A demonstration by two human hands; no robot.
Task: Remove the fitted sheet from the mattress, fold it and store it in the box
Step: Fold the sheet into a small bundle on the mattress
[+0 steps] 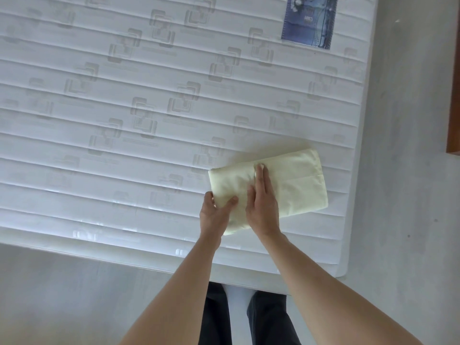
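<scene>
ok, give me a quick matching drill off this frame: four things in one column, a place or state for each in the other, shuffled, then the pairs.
Things
1. folded sheet
2. left hand
3. right hand
4. blue label

States
A. lies flat on top of the fabric
B. far end of the mattress
C. pale yellow, near the mattress corner
D. grips the fabric's near left corner

Pairs: 1-C, 2-D, 3-A, 4-B

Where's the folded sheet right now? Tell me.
In the head view, the folded sheet lies on the bare mattress near its right edge, under both hands.
</scene>
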